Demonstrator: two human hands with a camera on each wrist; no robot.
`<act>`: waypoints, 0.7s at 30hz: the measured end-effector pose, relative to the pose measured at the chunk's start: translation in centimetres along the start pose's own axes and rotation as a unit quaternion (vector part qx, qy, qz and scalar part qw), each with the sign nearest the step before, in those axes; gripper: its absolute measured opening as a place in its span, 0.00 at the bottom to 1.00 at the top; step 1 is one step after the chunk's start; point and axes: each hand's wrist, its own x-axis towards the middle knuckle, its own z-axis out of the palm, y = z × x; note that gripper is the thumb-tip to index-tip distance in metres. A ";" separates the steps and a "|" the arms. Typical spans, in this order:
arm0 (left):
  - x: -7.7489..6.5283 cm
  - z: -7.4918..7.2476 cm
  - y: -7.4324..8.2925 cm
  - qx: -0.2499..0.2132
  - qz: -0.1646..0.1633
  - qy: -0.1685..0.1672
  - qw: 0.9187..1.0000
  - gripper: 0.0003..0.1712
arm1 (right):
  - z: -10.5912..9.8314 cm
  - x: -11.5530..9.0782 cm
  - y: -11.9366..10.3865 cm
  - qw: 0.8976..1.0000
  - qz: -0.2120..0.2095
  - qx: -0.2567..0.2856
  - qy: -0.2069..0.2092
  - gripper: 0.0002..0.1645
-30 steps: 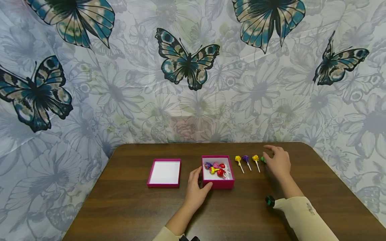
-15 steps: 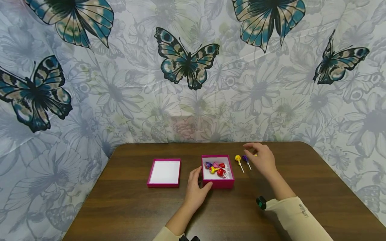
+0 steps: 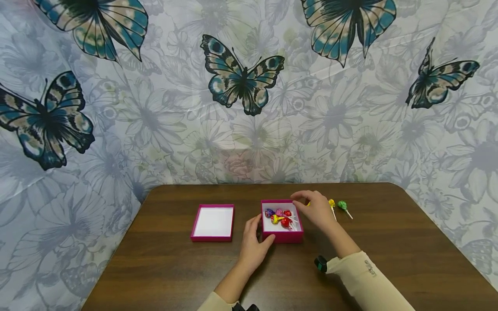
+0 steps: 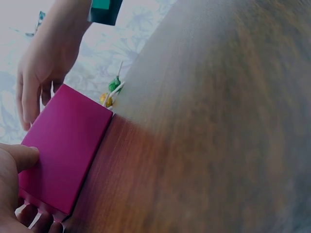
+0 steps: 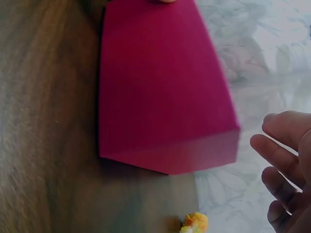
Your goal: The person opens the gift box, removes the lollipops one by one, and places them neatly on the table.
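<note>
In the head view my left hand (image 3: 254,248) holds the near left corner of an open magenta box (image 3: 285,237); the left wrist view shows the thumb on its wall and the fingers round the corner. Inside lie several wrapped lollipops (image 3: 285,222), red, yellow, pink and purple. My right hand (image 3: 317,211) hovers beside the box's right edge, fingers parted and loosely bent, holding nothing visible. It hides most of the lollipops under it; a bit of yellow shows by its fingertips. To its right are a yellow lollipop (image 3: 332,203) and a green lollipop (image 3: 342,205) on the table.
A shallow magenta lid (image 3: 212,222) with a white inside lies left of the box on the brown wooden table (image 3: 171,268). Behind the table hangs a floral cloth (image 3: 175,129) printed with butterflies.
My right hand has moved left from the green lollipop, across the row, to the box's right edge. The green lollipop has come into view. My left hand stays on the box.
</note>
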 end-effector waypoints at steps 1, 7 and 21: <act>0.0 0.0 0.0 -0.002 0.001 0.000 1.000 0.41 | 0.2 0.0 0.0 1.000 0.004 -0.001 -0.007 0.10; 0.0 0.0 0.0 -0.009 0.001 -0.005 1.000 0.41 | 1.2 0.2 -0.7 0.999 0.019 -0.001 -0.042 0.10; 0.1 -0.1 -0.1 -0.004 0.005 -0.005 1.000 0.41 | 2.8 0.7 -1.6 0.994 0.027 -0.082 -0.068 0.12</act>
